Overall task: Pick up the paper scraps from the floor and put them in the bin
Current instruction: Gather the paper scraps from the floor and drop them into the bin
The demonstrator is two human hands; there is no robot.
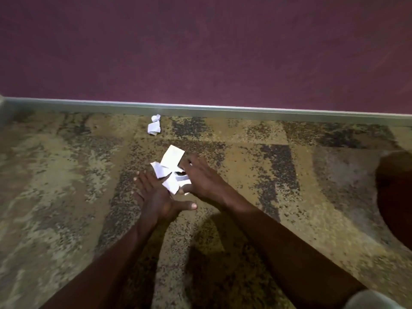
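Head view, paper scraps: a small heap of white paper scraps (170, 169) lies on the floor (66, 186) in the middle of the picture, between the two hands. The topmost piece is a flat, roughly rectangular sheet tilted up toward the wall; under it are folded and creased bits, one with a dark mark.
Head view, crumpled scrap: a separate crumpled scrap (154, 125), white and twisted into two lumps, lies farther off, just beside the skirting board (245, 112) and well apart from the heap.
Head view, left hand: the left hand (153, 195) lies low over the floor with fingers straight and spread, thumb pointing out to the right; its fingertips touch the near-left edge of the heap, holding nothing.
Head view, right hand: the right hand (197, 175) comes in from the right, fingers curled over the heap's right side and thumb under a white piece, so it grips part of the paper.
Head view, floor: a carpet patterned in mottled tan, grey and dark patches.
Head view, wall: a plum-coloured wall (200, 45) rises above the pale skirting board.
Head view, hard to make out: the lower pieces of the heap are partly covered by the right hand's fingers, so their number cannot be told. A dark rounded shape (394, 190) is cut off by the right edge; a pale blurred patch (374, 301) sits at the bottom right corner, unidentifiable.
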